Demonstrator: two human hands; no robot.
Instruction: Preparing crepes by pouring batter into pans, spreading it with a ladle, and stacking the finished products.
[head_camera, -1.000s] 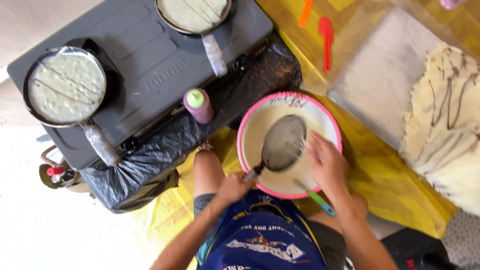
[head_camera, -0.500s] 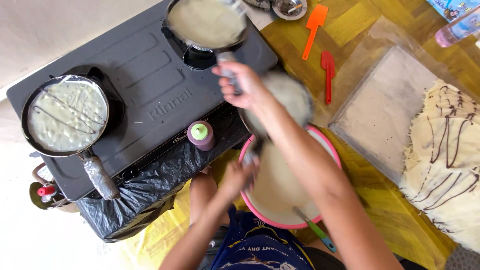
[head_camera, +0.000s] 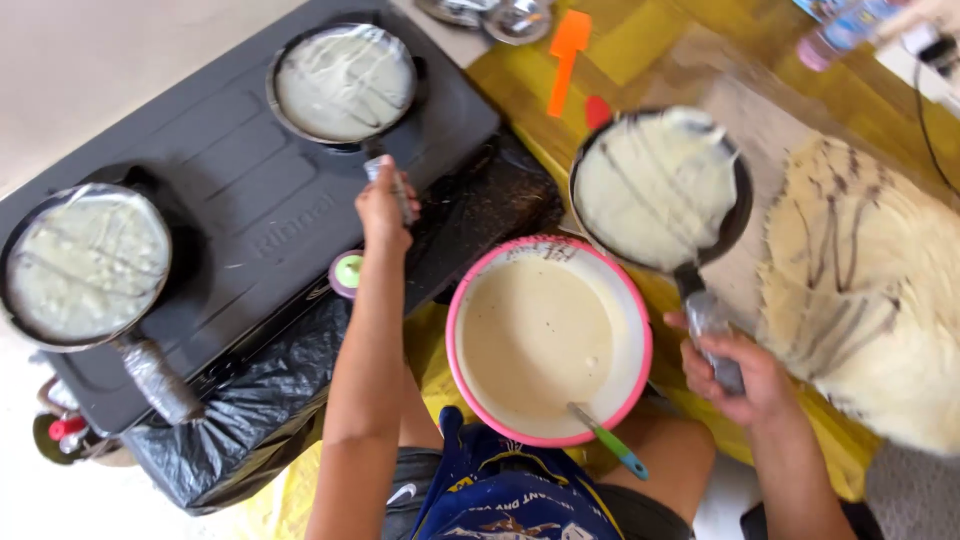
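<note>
The right hand (head_camera: 735, 365) is gripping a black batter-coated frying pan (head_camera: 655, 190) by its wrapped handle; the left hand (head_camera: 385, 205) is closing around the wrapped handle of another round black pan (head_camera: 345, 82) just beyond it.

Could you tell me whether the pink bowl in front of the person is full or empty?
Partly full: pale batter covers the bottom of the pink bowl, its upper inner wall shows bare, and a green-handled utensil rests in it.

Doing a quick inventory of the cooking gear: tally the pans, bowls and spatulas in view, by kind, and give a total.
Pans with batter: 3 (far pan gripped by the left hand, near-left pan on the stove, lifted pan held by the right hand)
Pink-rimmed bowl: 1
Spatulas: 2 (orange, red, partly hidden)
Total: 6
</note>
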